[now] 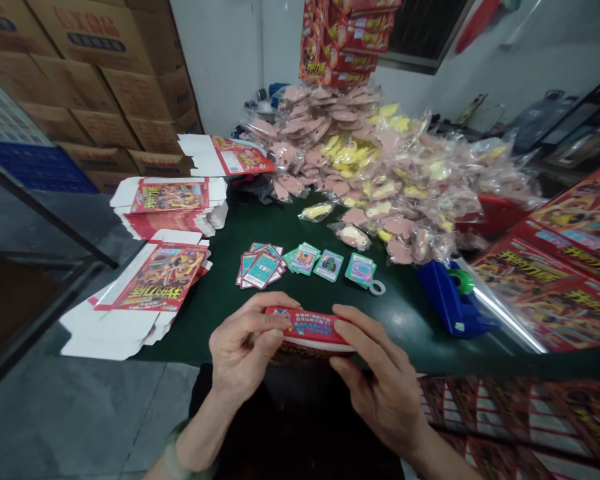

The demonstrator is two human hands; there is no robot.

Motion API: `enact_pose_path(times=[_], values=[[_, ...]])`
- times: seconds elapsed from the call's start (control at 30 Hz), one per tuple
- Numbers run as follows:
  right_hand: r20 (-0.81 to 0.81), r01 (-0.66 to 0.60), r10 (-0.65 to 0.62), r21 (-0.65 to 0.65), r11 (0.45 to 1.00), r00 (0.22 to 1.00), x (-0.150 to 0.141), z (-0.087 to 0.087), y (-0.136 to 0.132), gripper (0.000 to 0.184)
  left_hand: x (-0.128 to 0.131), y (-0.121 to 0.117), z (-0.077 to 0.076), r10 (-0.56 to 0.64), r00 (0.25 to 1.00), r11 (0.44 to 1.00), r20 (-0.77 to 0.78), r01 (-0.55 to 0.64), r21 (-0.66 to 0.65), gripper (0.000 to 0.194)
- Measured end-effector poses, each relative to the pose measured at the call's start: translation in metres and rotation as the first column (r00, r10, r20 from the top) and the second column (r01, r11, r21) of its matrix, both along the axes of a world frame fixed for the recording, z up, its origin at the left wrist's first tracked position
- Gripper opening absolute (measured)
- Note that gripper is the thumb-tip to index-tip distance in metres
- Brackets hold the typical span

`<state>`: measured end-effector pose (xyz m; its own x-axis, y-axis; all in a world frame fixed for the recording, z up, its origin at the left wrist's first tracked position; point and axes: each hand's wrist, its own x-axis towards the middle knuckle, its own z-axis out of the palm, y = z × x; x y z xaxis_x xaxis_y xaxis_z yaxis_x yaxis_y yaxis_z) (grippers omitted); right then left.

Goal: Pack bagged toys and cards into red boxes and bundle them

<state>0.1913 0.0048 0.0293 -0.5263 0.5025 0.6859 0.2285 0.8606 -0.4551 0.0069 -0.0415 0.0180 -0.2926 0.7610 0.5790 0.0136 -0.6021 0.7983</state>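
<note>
While left hand [245, 347] and right hand [380, 367] grasp the box [314, 327] at its ends, grip closed, at the bench's [260, 219] near edge, uneven squeezing might crease it. Cards [263, 270] lie just beyond, in the way of any forward push, which could scatter them. Tape dispenser [444, 303] to the right; flat cartons [163, 273] left; bagged toys [353, 157] heaped behind.

A red box [314, 327] — lettered face upward — is held between left hand [244, 348] and right hand [384, 380].
</note>
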Motion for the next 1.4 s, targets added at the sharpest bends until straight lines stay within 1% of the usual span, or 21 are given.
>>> enact_pose_path(times=[0.1, 0.17, 0.27, 0.33, 0.4, 0.47, 0.53, 0.6, 0.67, 0.7, 0.73, 0.77, 0.8, 0.83, 0.87, 0.93, 1.03, 1.13, 1.2, 1.33, 1.4], values=[[-0.081, 0.023, -0.024, -0.01, 1.0, 0.996, -0.007, -0.017, -0.003, 0.056, 0.001, 0.0, 0.001, -0.034, 0.998, 0.999, -0.052, 0.032, -0.036, 0.022], [-0.154, 0.026, -0.027, -0.014, 1.0, 0.988, -0.013, -0.027, -0.004, 0.055, 0.001, 0.0, 0.001, -0.009, 0.99, 0.998, -0.139, 0.001, -0.059, 0.032], [-0.243, 0.013, -0.009, 0.018, 1.0, 0.97, -0.018, -0.033, 0.0, 0.052, 0.001, -0.001, 0.002, 0.067, 0.963, 0.996, -0.262, -0.079, -0.035, 0.029], [-0.271, -0.009, 0.013, 0.014, 1.0, 0.962, -0.018, -0.03, 0.007, 0.05, 0.002, 0.0, 0.003, 0.131, 0.943, 0.99, -0.306, -0.142, -0.013, 0.026], [-0.282, -0.074, 0.056, -0.053, 0.996, 0.958, -0.018, -0.02, 0.018, 0.045, 0.004, 0.002, 0.005, 0.217, 0.918, 0.975, -0.331, -0.222, 0.025, 0.027], [-0.284, -0.168, 0.124, -0.137, 0.976, 0.951, -0.017, -0.008, 0.028, 0.037, 0.008, 0.007, 0.005, 0.324, 0.879, 0.945, -0.35, -0.314, 0.086, 0.031], [-0.263, -0.197, 0.149, -0.168, 0.966, 0.953, -0.013, 0.002, 0.037, 0.03, 0.012, 0.014, 0.003, 0.411, 0.831, 0.911, -0.375, -0.384, 0.148, 0.034], [-0.199, -0.115, 0.083, -0.159, 0.981, 0.977, -0.003, 0.006, 0.044, 0.028, 0.014, 0.02, -0.001, 0.459, 0.796, 0.888, -0.395, -0.416, 0.193, 0.035], [-0.15, 0.083, -0.106, -0.149, 0.985, 0.983, 0.019, 0.005, 0.053, 0.028, 0.015, 0.025, -0.007, 0.463, 0.788, 0.886, -0.406, -0.415, 0.205, 0.034], [-0.131, 0.23, -0.253, -0.165, 0.959, 0.959, 0.036, 0.003, 0.059, 0.025, 0.014, 0.026, -0.009, 0.459, 0.792, 0.888, -0.404, -0.41, 0.205, 0.033], [-0.112, 0.39, -0.416, -0.194, 0.9, 0.903, 0.056, 0.001, 0.065, 0.021, 0.014, 0.027, -0.011, 0.453, 0.797, 0.891, -0.4, -0.406, 0.202, 0.032], [-0.083, 0.547, -0.577, -0.231, 0.804, 0.813, 0.079, -0.001, 0.073, 0.018, 0.013, 0.027, -0.013, 0.446, 0.802, 0.895, -0.397, -0.401, 0.194, 0.031], [-0.02, 0.685, -0.716, -0.273, 0.675, 0.697, 0.104, -0.002, 0.082, 0.02, 0.013, 0.026, -0.014, 0.439, 0.807, 0.899, -0.395, -0.396, 0.188, 0.031], [0.023, 0.749, -0.779, -0.293, 0.594, 0.627, 0.128, -0.002, 0.091, 0.021, 0.013, 0.026, -0.015, 0.432, 0.812, 0.902, -0.393, -0.392, 0.182, 0.031], [0.069, 0.779, -0.804, -0.308, 0.546, 0.591, 0.152, -0.001, 0.1, 0.018, 0.013, 0.025, -0.015, 0.427, 0.815, 0.904, -0.391, -0.389, 0.176, 0.03], [0.181, 0.802, -0.806, -0.355, 0.48, 0.563, 0.19, 0.001, 0.116, 0.011, 0.015, 0.024, -0.015, 0.416, 0.822, 0.909, -0.388, -0.385, 0.159, 0.03], [0.355, 0.765, -0.7, -0.474, 0.436, 0.62, 0.216, 0.005, 0.132, 0.012, 0.017, 0.025, -0.014, 0.412, 0.836, 0.911, -0.362, -0.382, 0.154, 0.029], [0.446, 0.707, -0.58, -0.603, 0.368, 0.682, 0.216, 0.006, 0.139, 0.018, 0.017, 0.025, -0.013, 0.404, 0.847, 0.915, -0.346, -0.379, 0.142, 0.028], [0.473, 0.687, -0.551, -0.668, 0.286, 0.688, 0.212, 0.006, 0.141, 0.016, 0.017, 0.025, -0.012, 0.401, 0.848, 0.916, -0.347, -0.378, 0.135, 0.027], [0.481, 0.645, -0.589, -0.759, 0.092, 0.649, 0.207, 0.003, 0.143, 0.015, 0.017, 0.026, -0.011, 0.409, 0.831, 0.912, -0.377, -0.378, 0.156, 0.026], [0.439, 0.598, -0.647, -0.801, 0.033, 0.624, 0.204, -0.002, 0.141, 0.018, 0.017, 0.027, -0.01, 0.41, 0.827, 0.912, -0.384, -0.378, 0.161, 0.024]])
